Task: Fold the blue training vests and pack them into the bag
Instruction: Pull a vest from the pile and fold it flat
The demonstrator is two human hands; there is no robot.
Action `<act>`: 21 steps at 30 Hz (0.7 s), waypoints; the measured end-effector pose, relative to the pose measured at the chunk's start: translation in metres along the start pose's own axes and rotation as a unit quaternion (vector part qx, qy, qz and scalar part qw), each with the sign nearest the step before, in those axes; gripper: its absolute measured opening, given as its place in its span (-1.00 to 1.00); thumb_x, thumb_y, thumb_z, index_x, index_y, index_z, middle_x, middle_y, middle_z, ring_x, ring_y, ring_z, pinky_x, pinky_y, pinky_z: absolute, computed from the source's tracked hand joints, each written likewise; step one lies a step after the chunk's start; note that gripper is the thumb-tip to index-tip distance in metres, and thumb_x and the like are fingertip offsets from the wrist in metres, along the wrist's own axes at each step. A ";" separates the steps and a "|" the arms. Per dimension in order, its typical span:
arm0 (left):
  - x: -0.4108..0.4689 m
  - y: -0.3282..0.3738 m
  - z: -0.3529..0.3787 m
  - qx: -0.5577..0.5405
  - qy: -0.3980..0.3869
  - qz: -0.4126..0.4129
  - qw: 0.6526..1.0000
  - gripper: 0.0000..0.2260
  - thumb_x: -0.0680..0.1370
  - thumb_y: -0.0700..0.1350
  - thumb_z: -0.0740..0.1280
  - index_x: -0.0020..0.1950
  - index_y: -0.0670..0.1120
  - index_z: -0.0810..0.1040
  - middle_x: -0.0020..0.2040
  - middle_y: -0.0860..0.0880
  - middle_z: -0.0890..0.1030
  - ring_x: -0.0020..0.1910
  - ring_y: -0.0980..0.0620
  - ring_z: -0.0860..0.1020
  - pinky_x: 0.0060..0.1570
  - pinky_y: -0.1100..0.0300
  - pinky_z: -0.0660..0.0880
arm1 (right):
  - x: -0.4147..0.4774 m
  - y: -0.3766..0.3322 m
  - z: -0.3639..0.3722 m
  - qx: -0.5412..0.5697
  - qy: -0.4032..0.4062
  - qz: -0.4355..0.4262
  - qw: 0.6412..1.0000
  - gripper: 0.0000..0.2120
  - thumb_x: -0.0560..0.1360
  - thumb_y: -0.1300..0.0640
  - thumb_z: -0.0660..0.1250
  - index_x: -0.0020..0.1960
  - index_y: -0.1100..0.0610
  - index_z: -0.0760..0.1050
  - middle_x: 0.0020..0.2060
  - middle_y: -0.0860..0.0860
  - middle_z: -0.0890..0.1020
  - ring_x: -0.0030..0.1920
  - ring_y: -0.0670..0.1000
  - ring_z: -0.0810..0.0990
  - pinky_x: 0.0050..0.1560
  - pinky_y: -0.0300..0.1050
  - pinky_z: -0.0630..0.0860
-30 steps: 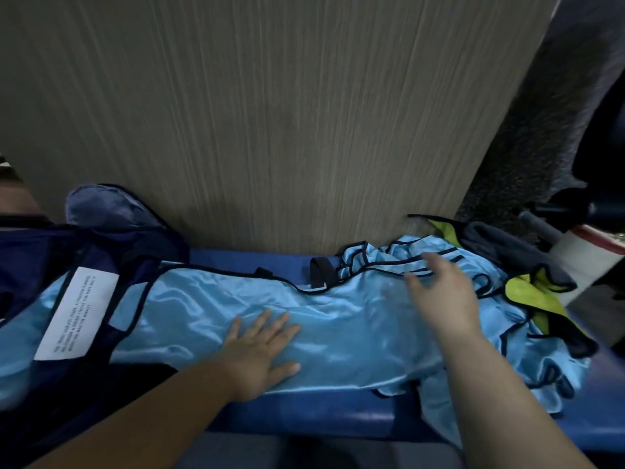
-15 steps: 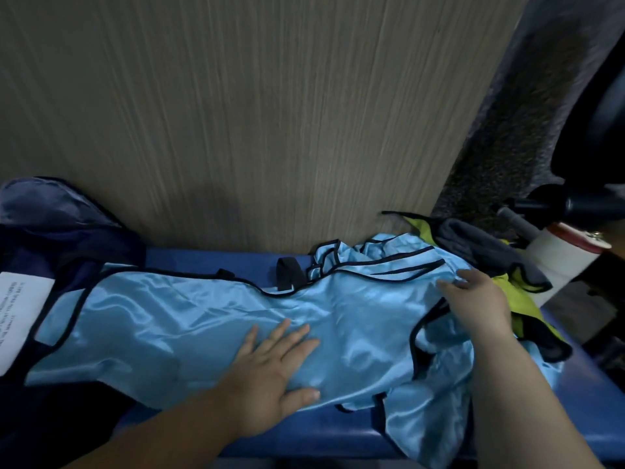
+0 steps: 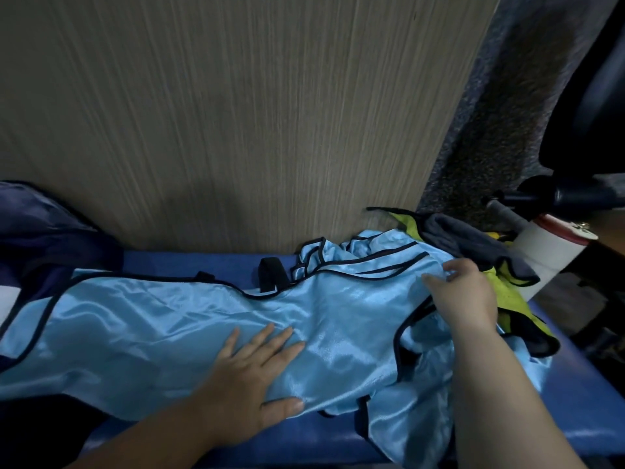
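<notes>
A light blue satin training vest (image 3: 162,330) with black trim lies spread lengthwise on the blue bench (image 3: 585,394). My left hand (image 3: 257,377) presses flat on its middle, fingers straight and spread. My right hand (image 3: 463,296) sits on the vest's right end and pinches the fabric near the trimmed edge. More blue vests (image 3: 416,411) lie crumpled beneath and hang over the bench's front edge. The dark navy bag (image 3: 40,231) sits at the far left, partly out of view.
A wood-grain panel (image 3: 236,123) rises directly behind the bench. Yellow-green vests (image 3: 507,292) and a grey cloth (image 3: 473,238) are heaped at the right. A white cylinder with a red rim (image 3: 554,252) and dark equipment stand beyond the bench's right end.
My right hand has reached to the vest's right end and taken hold of the fabric. The left hand stays pressed flat. The view has shifted right, so the bag has slid left.
</notes>
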State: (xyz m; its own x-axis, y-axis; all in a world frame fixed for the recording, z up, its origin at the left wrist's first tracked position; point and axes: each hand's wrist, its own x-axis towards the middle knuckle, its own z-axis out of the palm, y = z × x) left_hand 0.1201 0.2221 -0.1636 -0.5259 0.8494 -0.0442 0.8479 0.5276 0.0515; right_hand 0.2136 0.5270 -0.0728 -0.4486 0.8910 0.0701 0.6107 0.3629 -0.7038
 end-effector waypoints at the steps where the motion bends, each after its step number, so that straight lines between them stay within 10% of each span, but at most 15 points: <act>1: 0.000 0.001 -0.002 -0.015 0.000 0.000 1.000 -0.29 0.49 0.51 -0.04 0.55 0.20 0.15 0.53 0.16 0.24 0.50 0.05 0.27 0.36 0.01 0.01 | -0.001 0.000 0.000 -0.008 -0.010 0.008 1.000 -0.59 0.52 -0.04 0.37 0.32 0.07 0.45 0.01 0.05 0.59 -0.23 0.04 0.47 -0.28 -0.08 0.38; 4: 0.010 0.004 -0.013 -0.135 0.019 -0.037 0.990 -0.13 0.26 0.63 -0.30 0.52 0.35 -0.01 0.49 0.38 -0.06 0.52 0.27 -0.12 0.46 0.07 -0.20 | 0.000 0.001 -0.002 0.002 -0.023 0.012 1.000 -0.59 0.52 -0.04 0.37 0.32 0.09 0.49 -0.06 0.03 0.59 -0.17 0.03 0.45 -0.20 -0.08 0.39; 9: 0.071 0.012 -0.043 -0.179 0.131 -0.090 0.971 -0.48 0.51 0.39 0.09 0.40 0.23 0.32 0.40 0.27 0.32 0.41 0.16 0.17 0.38 0.05 0.14 | 0.003 -0.003 0.000 -0.008 -0.028 -0.010 1.000 -0.67 0.56 -0.03 0.32 0.22 0.14 0.56 0.08 0.12 0.65 -0.06 0.13 0.54 -0.12 -0.05 0.43; 14: 0.129 0.024 -0.054 -0.203 0.183 -0.099 0.957 -0.65 0.60 0.11 0.23 0.38 0.10 0.41 0.34 0.13 0.42 0.33 0.01 0.29 0.31 0.06 0.22 | 0.015 0.003 0.009 0.006 0.027 -0.053 0.998 -0.60 0.60 -0.04 0.23 -0.34 0.12 0.32 -0.44 0.06 0.44 -0.30 0.14 0.47 -0.37 -0.05 0.24; 21: 0.158 0.021 -0.051 -0.197 0.146 -0.115 0.963 -0.78 0.57 0.13 0.28 0.16 0.09 0.54 0.24 0.14 0.46 0.30 0.03 0.31 0.24 0.04 0.24 | 0.026 0.003 0.013 0.126 0.035 -0.078 0.988 -0.81 0.59 -0.09 0.26 0.04 -0.05 0.61 -0.22 -0.07 0.64 -0.08 0.03 0.57 -0.13 -0.11 0.39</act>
State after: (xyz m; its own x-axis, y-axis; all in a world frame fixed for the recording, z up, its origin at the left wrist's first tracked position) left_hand 0.0518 0.3679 -0.1187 -0.7419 0.6462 0.1788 0.6455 0.6163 0.4512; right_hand 0.1952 0.5475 -0.0820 -0.4723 0.8498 0.2342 0.3527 0.4256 -0.8333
